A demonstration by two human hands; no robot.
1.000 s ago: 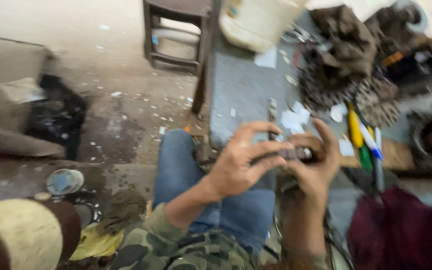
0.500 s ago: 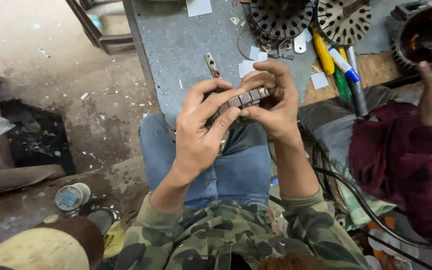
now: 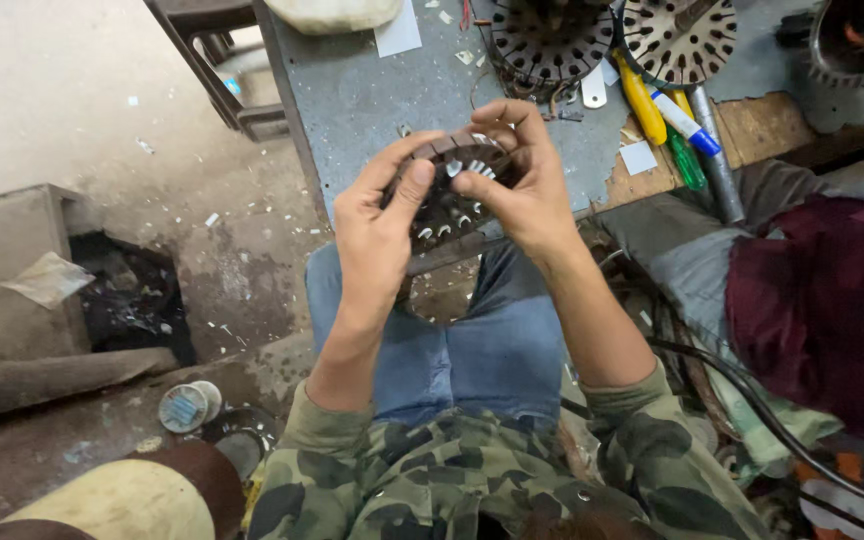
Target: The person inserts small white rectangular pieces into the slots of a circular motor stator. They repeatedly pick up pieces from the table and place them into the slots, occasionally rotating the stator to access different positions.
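The grey workbench (image 3: 352, 100) stood above a dusty concrete floor (image 3: 72, 90) littered with white scraps. Both hands held 1 round slotted stator core (image 3: 449, 200) over the bench's near edge, above the lap. The left hand (image 3: 377, 215) was curled around its left rim, thumb pressing the face; the right hand (image 3: 522, 185) gripped the right rim with fingers closed. A white paper slip (image 3: 398, 30) lay farther back, and yellow and green screwdrivers (image 3: 667, 125) lay to the right.
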